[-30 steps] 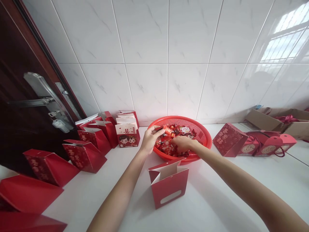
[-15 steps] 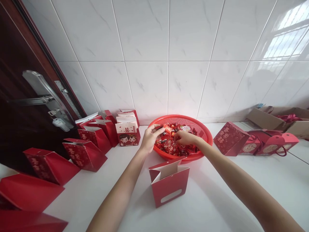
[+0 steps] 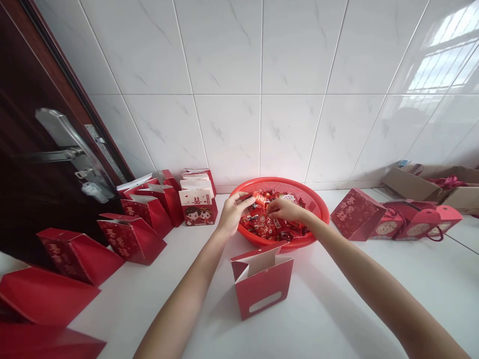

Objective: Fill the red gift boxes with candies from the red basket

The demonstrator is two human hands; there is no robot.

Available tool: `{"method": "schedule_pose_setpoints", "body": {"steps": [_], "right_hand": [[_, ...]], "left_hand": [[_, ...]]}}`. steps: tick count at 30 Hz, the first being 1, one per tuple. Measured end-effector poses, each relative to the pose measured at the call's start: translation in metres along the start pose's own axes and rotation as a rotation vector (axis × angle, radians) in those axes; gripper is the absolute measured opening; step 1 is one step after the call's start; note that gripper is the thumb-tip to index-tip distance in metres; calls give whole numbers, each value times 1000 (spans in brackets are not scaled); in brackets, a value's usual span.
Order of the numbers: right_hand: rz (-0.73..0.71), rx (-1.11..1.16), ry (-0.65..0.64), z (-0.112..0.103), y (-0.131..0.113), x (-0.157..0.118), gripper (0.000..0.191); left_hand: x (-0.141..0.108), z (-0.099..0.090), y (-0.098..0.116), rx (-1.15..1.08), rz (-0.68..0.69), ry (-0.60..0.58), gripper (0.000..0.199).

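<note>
A red plastic basket [image 3: 318, 207] full of red-wrapped candies [image 3: 267, 227] stands against the tiled wall. At its left rim, my left hand [image 3: 232, 212] is closed around a red candy packet [image 3: 258, 197] with pale lettering. My right hand [image 3: 285, 209] reaches over the candies from the right, its fingers pinched together. Whatever lies between those fingertips is too small to make out. In front of the basket an open red paper gift box [image 3: 265, 289] stands upright, touched by neither hand.
Several red gift boxes [image 3: 130, 237] line the left side by a dark door [image 3: 22, 199]. A box with cartoon figures [image 3: 198, 212] stands left of the basket. At right are a tilted red box [image 3: 357, 214], round-label boxes [image 3: 417, 224] and a cardboard carton [image 3: 411, 184].
My right hand has shifted slightly left and up over the candies. My left hand stays at the basket's left rim with its packet.
</note>
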State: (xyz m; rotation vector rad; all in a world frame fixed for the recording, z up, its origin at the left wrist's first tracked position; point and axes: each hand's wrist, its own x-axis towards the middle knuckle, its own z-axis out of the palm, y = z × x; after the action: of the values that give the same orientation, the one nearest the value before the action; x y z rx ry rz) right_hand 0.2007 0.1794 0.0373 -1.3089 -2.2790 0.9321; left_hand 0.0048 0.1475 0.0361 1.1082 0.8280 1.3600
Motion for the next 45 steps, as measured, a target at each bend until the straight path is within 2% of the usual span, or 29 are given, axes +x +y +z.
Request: {"method": "schedule_pose_setpoints", "body": {"steps": [3, 5, 8, 11, 13, 16, 21, 27, 33, 38, 40, 43, 45], "right_hand": [[-8, 57, 39, 0, -2, -2, 9], [-7, 120, 121, -3, -4, -5, 7], [10, 392, 345, -10, -7, -10, 14], [-5, 744, 596, -16, -11, -15, 31], [-47, 876, 697, -13, -17, -18, 38], [-82, 929, 658, -1, -28, -20, 42], [-15, 817, 558, 18, -38, -24, 41], [-3, 745, 504, 18, -39, -29, 41], [-111, 701, 466, 19, -38, -30, 38], [-178, 653, 429, 20, -39, -29, 38], [-160, 668, 436, 19, -39, -28, 36], [-57, 762, 554, 14, -35, -24, 35], [59, 695, 521, 9, -32, -20, 30]], "left_hand": [[1, -1, -1, 2, -3, 5, 36], [1, -1, -1, -2, 2, 8, 36], [2, 0, -2, -11, -1, 20, 37], [3, 0, -3, -12, -10, 41, 41], [3, -1, -3, 12, -5, 47, 44], [3, -1, -3, 62, 11, 35, 44], [1, -1, -2, 64, 22, 7, 43], [3, -4, -4, 118, 20, -8, 42], [5, -4, -7, 146, 68, 30, 41], [3, -2, -7, 169, 130, -13, 40], [3, -1, -8, 157, 148, -18, 39], [4, -1, -11, 107, 190, 45, 37], [5, 0, -13, 68, 205, 99, 36]]}}
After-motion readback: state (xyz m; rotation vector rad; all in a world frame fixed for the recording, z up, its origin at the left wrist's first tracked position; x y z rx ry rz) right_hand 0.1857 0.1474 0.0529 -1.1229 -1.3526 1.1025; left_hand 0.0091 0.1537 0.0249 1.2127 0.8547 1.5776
